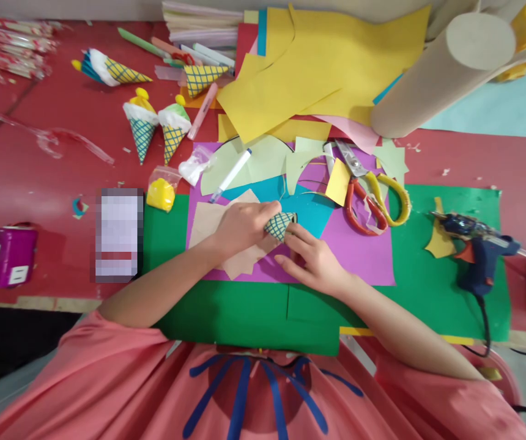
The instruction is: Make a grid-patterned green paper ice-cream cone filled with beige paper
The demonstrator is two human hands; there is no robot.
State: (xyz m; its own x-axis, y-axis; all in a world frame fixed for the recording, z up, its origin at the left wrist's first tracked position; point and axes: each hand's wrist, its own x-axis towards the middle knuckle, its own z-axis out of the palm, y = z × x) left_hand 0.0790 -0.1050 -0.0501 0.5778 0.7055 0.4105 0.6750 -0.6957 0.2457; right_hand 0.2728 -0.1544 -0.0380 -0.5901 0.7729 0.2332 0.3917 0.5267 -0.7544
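Between my two hands is a small pale-yellow paper cone [279, 226] with a blue criss-cross pattern, its open end toward the right. My left hand [243, 225] is closed around the cone's left side. The fingertips of my right hand [314, 260] are curled against the cone's right rim, with the thumb apart below. Under the hands lie a beige paper piece [208, 223], a blue paper piece [311, 211] and a purple sheet [364, 263]. Scissors [366, 189] with red and yellow handles rest right of the hands, and a white marker [232, 175] lies above them.
A glue gun [481, 253] lies on the green sheet [410, 299] at right. Finished paper ice-cream cones [141, 125], a bag of yellow clay [161, 192] and a phone [118, 235] are at left. Yellow sheets [336, 55] and a paper roll [441, 76] stand behind.
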